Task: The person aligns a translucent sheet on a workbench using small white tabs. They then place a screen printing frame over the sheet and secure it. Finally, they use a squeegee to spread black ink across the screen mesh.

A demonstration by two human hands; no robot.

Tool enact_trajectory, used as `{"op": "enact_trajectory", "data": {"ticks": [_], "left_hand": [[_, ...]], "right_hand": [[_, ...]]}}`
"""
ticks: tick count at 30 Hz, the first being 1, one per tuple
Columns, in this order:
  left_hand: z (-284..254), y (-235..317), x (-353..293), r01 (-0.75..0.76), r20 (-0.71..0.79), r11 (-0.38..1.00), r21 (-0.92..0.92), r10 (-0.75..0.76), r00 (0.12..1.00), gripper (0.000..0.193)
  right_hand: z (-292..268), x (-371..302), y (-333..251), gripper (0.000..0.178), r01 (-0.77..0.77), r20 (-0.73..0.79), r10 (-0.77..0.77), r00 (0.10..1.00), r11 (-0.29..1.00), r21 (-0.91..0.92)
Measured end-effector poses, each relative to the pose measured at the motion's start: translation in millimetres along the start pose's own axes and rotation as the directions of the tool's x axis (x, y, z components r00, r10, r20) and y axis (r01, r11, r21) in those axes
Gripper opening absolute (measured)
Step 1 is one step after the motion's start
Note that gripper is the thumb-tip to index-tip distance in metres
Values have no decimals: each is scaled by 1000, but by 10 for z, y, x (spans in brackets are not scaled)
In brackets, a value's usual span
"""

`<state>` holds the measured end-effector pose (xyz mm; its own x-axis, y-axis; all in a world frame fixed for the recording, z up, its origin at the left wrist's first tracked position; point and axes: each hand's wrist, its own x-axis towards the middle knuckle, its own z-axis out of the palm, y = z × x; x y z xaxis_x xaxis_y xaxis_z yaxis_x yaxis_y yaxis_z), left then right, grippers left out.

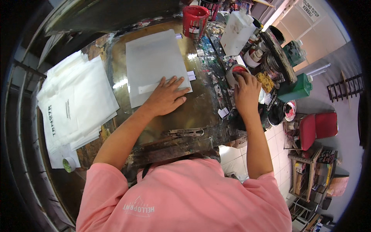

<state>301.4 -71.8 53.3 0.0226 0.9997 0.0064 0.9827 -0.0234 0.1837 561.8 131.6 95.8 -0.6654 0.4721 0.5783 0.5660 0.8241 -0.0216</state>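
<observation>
Your left hand (pixel 167 96) lies flat, fingers spread wide, on the lower right corner of a pale sheet (pixel 154 65). It holds nothing; it only presses down, most likely so the sheet cannot slide on the shiny work plate (pixel 197 112). The sheet sits near the middle of the plate and reaches away from you toward 12 o'clock. Little bits of white tape (pixel 191 75) stick out at its right edge, at about 3 o'clock from the sheet, maybe to mark where it should sit. Your right hand (pixel 247 92) is at 3 o'clock from your left one, off the plate, resting over a small round pot of red paint (pixel 237 71). Its fingers curl down over the pot, and you cannot tell if they grip something there. Going farther out, a red bucket (pixel 195 20) stands at 12 o'clock and a white jug (pixel 238 33) at 1 o'clock, both close enough to reach. At 9 o'clock a stack of white bags (pixel 77 104) waits, with a roll of tape (pixel 69 164) at 7 o'clock. A metal clamp (pixel 186 132) lies at 6 o'clock, near your pink shirt (pixel 185 197).
</observation>
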Motion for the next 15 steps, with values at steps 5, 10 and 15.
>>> {"op": "enact_trajectory", "data": {"ticks": [5,10,15], "left_hand": [[84,22,-47,29,-36,999,17,-28,999,49],[53,2,-56,12,-47,1000,-1,-12,999,49],[90,-19,-60,3,-66,1000,-4,-3,998,49]], "right_hand": [[-108,-306,-651,43,-100,296,-27,955,909,404],[-107,-512,-834,42,-391,521,101,848,782,485],[101,-750,-900,46,-303,348,155,924,855,422]]}}
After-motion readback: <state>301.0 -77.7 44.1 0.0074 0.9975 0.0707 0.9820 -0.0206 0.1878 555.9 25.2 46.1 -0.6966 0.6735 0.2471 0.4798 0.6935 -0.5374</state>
